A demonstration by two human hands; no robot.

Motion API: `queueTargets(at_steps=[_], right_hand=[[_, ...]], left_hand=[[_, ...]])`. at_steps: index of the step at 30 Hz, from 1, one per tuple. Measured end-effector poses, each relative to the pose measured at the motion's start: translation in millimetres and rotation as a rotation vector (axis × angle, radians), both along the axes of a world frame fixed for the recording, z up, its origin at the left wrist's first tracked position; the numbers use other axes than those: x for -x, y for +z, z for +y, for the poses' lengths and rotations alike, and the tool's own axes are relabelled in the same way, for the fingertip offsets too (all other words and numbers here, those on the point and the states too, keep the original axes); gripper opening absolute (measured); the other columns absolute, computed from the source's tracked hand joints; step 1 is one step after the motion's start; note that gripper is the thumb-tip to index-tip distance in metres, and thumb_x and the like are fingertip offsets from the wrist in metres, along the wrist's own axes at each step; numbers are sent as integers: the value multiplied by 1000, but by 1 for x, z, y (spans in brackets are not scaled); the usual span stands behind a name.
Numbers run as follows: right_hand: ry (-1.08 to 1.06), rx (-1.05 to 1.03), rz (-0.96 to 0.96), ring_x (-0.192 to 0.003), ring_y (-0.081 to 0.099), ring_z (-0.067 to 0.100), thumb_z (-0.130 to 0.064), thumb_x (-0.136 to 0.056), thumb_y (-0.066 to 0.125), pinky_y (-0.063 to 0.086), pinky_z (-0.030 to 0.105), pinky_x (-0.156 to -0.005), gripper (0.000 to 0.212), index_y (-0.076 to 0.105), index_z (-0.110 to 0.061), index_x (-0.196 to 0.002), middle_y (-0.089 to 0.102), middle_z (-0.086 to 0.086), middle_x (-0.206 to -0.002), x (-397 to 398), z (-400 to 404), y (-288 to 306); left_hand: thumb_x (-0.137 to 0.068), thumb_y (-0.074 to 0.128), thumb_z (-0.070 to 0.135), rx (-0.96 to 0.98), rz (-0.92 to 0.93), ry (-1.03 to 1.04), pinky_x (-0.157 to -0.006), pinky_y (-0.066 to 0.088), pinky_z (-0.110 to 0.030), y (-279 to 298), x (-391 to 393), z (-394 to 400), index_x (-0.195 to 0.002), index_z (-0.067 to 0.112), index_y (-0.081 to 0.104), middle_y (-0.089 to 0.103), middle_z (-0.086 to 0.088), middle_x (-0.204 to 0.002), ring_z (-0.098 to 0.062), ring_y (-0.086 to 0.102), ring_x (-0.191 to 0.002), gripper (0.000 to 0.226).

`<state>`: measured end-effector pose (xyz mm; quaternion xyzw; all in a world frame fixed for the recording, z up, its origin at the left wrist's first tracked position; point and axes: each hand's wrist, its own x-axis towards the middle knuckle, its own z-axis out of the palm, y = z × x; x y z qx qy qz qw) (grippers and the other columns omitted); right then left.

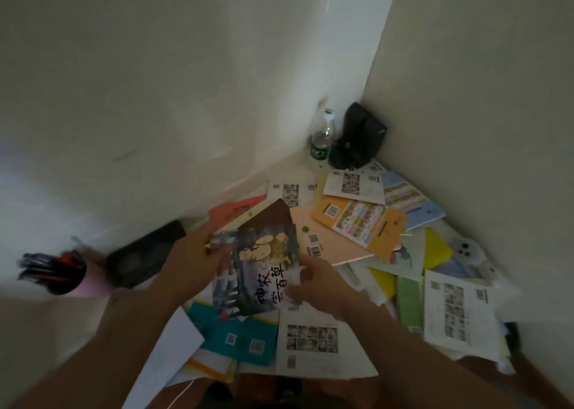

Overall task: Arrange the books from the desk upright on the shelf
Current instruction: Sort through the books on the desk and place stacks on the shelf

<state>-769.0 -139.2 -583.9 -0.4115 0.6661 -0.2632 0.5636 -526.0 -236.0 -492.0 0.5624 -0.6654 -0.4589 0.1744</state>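
Presently, thin illustrated picture book (261,265), likely light and floppy, above the teal book (239,337): left hand (195,253) and right hand (313,287) pinch opposite edges.

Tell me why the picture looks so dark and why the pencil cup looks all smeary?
In the head view the room is dim, so the colours look muddy; the pencil cup at the left edge is smeared by blur, while the picture book held by the left hand and right hand is sharper; the wide lens bends the walls and stretches the edges.
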Motion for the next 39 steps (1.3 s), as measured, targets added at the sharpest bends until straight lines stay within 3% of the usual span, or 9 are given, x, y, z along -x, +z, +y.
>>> queueTargets(at_steps=[6, 10, 16, 21, 23, 26, 29, 34, 39], right_hand=[[-522, -30, -389, -62, 61, 17, -5, -94, 76, 51, 31, -64, 21, 65, -11, -112, 67, 5, -76, 14, 24, -5], [-691, -38, -461, -85, 68, 32, -5, -95, 76, 62, 40, -72, 28, 65, -12, -119, 70, 24, -105, 13, 17, -4], [-659, -22, -502, -98, 74, 40, -1, -95, 73, 64, 54, -85, 24, 69, -15, -114, 79, 13, -102, -7, 7, -1], [-417, -117, -359, -86, 78, 29, -8, -95, 74, 63, 36, -73, 20, 68, -8, -114, 79, 12, -101, 10, -12, 6], [-367, -88, -145, -83, 76, 25, -7, -96, 70, 63, 34, -70, 14, 66, -12, -109, 76, 14, -105, 40, -34, 3], [-154, 53, 494, -95, 67, 21, -20, -102, 58, 55, 37, -80, 7, 62, -25, -105, 67, 2, -110, 88, -75, 5], [55, 173, 929, -113, 56, 25, -22, -96, 58, 48, 42, -94, 24, 61, -29, -119, 56, -2, -124, 134, -113, -12], [285, 73, 1193, -124, 55, 40, -39, -100, 49, 50, 53, -100, 39, 49, -30, -138, 52, 11, -144, 173, -157, -57], [424, 132, 1378, -110, 64, 34, -22, -107, 43, 55, 45, -91, 24, 64, -19, -117, 66, 10, -119, 165, -143, -44]], left_hand=[[-100, 68, 15, -325, 379, 216, -90, 61, -51, -17, 43, -6, -133, 35, 59, 75, -16, -114, -32, 76, -98, 40], [-100, 65, 13, -617, 446, 186, -105, 53, -53, -34, 63, 13, -129, 26, 63, 75, -6, -121, -31, 75, -105, 32], [-104, 61, 17, -664, 416, 122, -92, 58, -42, -53, 89, 34, -127, 20, 64, 77, -6, -118, -27, 75, -107, 24], [-106, 55, 11, -541, 464, 283, -89, 62, -47, -52, 71, 26, -120, 14, 64, 78, -9, -113, -27, 76, -101, 17], [-105, 54, 9, -492, 480, 328, -86, 61, -49, -50, 57, 22, -115, 16, 66, 80, -3, -103, -24, 77, -94, 17], [-106, 51, 5, -477, 481, 476, -84, 61, -54, -58, 31, 17, -122, 13, 63, 77, -12, -113, -32, 76, -99, 22], [-106, 51, 3, -492, 465, 585, -89, 59, -60, -64, 15, 18, -123, 11, 63, 75, -17, -116, -39, 72, -104, 22], [-106, 54, 6, -467, 427, 587, -86, 62, -54, -62, -3, 26, -130, 13, 61, 74, -15, -120, -36, 73, -107, 26], [-106, 55, 4, -462, 402, 631, -81, 64, -50, -61, -18, 31, -126, 13, 63, 76, -15, -113, -34, 75, -103, 24]])
